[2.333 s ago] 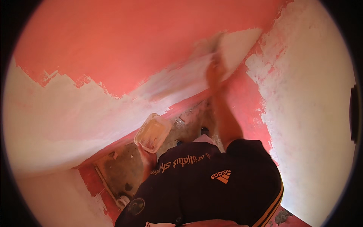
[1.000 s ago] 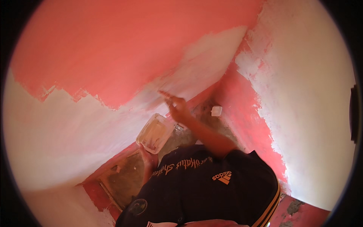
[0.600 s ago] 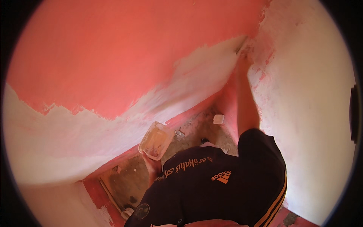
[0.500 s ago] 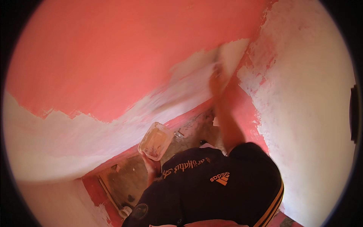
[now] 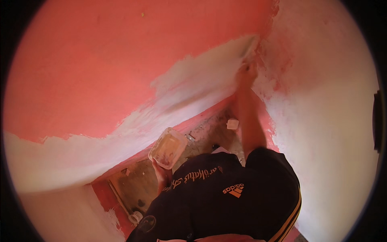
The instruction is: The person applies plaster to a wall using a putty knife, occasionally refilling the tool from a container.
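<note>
My left hand (image 5: 162,172) grips a translucent rectangular plastic tub (image 5: 173,158) by its near end, tilted, with pale residue and a reddish smear inside. Stretched far forward, my right hand (image 5: 248,72) is closed around a slim tool (image 5: 248,49) held against the wall near the corner; blur hides its exact kind. The wall ahead (image 5: 92,76) is red above, with a ragged-edged whitish coat (image 5: 193,76) spread over its lower part. Right of the corner, another wall (image 5: 322,105) is mostly whitish, with red patches showing near the corner.
Below lies a stained floor (image 5: 141,183). On it are a small whitish square piece (image 5: 232,124) beneath my right arm and a roller with a long handle (image 5: 135,218) at lower left. A red band (image 5: 102,201) runs along the wall's foot.
My right hand and its tool have moved right, closer to the corner. The tub stays in my left hand, nearly in the same place. The view has shifted slightly.
</note>
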Motion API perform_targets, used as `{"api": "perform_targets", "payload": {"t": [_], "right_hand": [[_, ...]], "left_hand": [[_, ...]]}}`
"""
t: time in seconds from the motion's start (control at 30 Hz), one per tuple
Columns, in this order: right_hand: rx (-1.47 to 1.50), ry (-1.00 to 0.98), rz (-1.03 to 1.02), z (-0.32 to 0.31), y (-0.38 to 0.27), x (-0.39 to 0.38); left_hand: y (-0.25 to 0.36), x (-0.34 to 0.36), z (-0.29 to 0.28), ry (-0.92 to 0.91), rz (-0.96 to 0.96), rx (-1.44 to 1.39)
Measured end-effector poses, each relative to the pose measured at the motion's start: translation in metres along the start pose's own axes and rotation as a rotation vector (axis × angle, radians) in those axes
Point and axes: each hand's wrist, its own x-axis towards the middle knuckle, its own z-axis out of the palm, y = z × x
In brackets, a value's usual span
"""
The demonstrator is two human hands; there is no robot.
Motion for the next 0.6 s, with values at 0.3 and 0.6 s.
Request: {"api": "perform_targets", "payload": {"t": [0.3, 0.6], "right_hand": [[0.762, -0.572, 0.005, -0.007, -0.167, -0.127], [0.288, -0.315, -0.029, 0.025, -0.126, -0.108]], "left_hand": [[0.013, -0.008, 0.017, 0.023, -0.009, 0.001], [-0.005, -0.008, -0.006, 0.048, 0.008, -0.034]]}}
